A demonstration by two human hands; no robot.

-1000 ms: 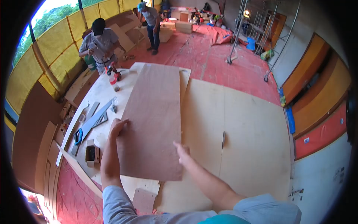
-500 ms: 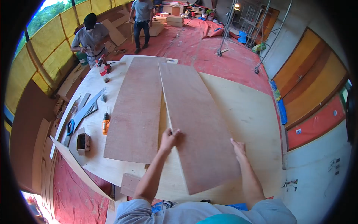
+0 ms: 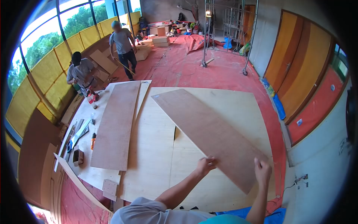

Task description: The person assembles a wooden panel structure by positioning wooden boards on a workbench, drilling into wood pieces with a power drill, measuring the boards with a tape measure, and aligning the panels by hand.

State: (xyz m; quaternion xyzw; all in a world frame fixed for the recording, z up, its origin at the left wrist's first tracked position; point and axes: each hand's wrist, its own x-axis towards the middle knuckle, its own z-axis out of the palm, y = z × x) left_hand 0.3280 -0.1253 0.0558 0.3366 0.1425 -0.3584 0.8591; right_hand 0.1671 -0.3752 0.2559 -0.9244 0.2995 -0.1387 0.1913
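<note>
A long brown plywood panel (image 3: 209, 128) slants across the pale work surface (image 3: 153, 153), its far end pointing up and left. My left hand (image 3: 206, 165) is closed on its left edge, thumb on top. At the opposite edge, close to the near right corner, my right hand (image 3: 263, 170) grips the same panel; its fingertips are partly hidden. A second brown plywood panel (image 3: 115, 128) lies flat to the left, apart from both hands.
Left on the table are an orange drill (image 3: 93, 142), a handsaw (image 3: 79, 135) and a small open box (image 3: 78, 156). Two people (image 3: 123, 44) (image 3: 80, 71) are beyond the far left corner. Wheeled scaffolding (image 3: 227, 37) stands at the back, wooden doors (image 3: 294, 63) to the right.
The held panel has moved right, away from the other panel, and turned so its near end points further right. Both hands moved with it. My view has tilted up and shifted.
</note>
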